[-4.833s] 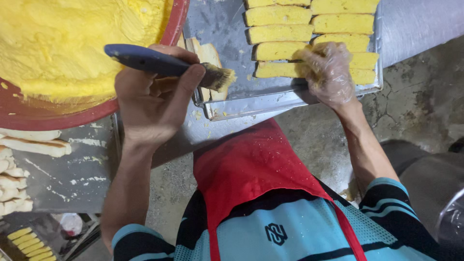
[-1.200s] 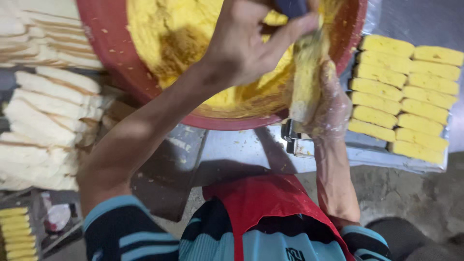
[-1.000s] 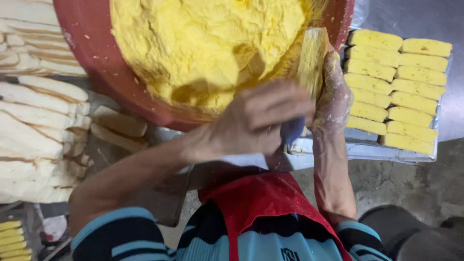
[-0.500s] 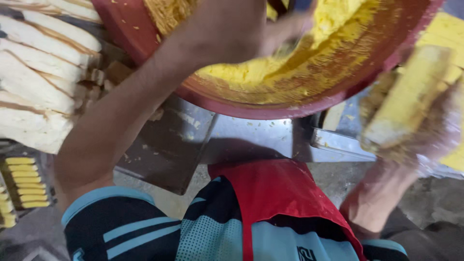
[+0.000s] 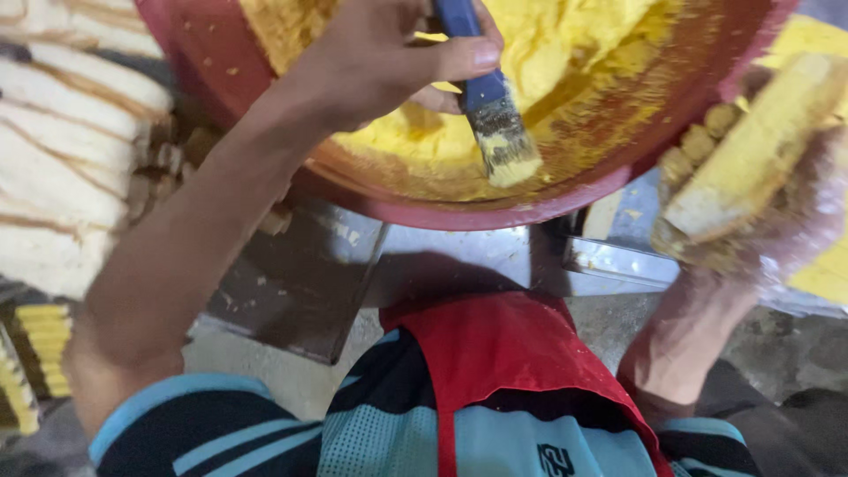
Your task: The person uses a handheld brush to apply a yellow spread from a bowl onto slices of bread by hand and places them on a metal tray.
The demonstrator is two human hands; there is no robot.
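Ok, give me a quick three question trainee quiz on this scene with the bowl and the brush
1. True or false: the brush bristles are inside the red bowl.
2. Which hand wears a clear plastic glove? A) left hand B) right hand
3. Fill in: the gloved hand holds a bread slice coated in ___ spread.

Key: 1 true; 2 B; 3 yellow.

No packages, signs or screens stand anywhere here; the only marking is a small dark printed emblem [image 5: 551, 459] on the person's light-blue shirt.
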